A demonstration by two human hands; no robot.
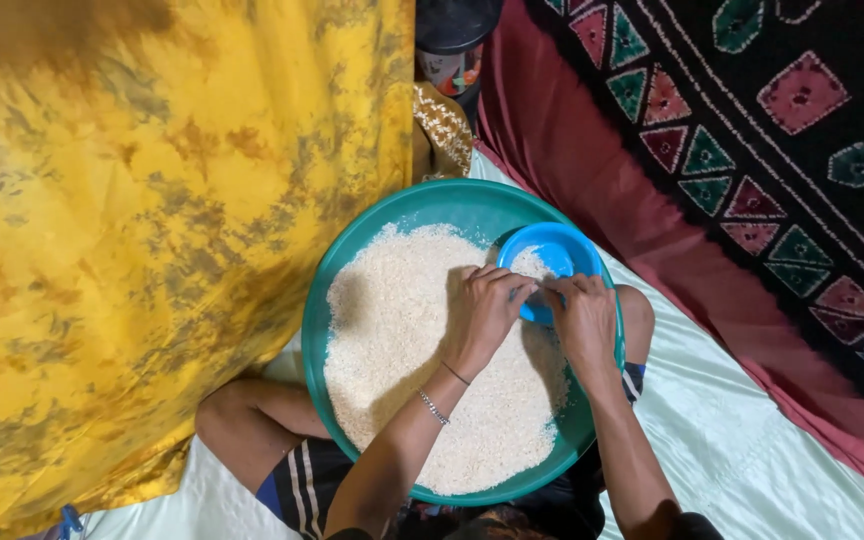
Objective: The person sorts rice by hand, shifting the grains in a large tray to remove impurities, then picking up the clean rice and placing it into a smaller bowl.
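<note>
A wide green basin (422, 205) rests on my lap, filled with white rice (392, 330). A small blue bowl (562, 250) lies in the basin's far right side with a little rice in it. My left hand (487, 310) rests on the rice with its fingers curled against the blue bowl's near rim. My right hand (582, 315) grips the same rim from the right. A thin bracelet circles my left wrist. Whether my left hand pinches the rim or only touches it is unclear.
A yellow patterned cloth (152, 230) hangs at the left. A maroon and black patterned fabric (752, 130) covers the right. Pale green sheet (752, 440) lies under me. A dark container (452, 40) stands beyond the basin.
</note>
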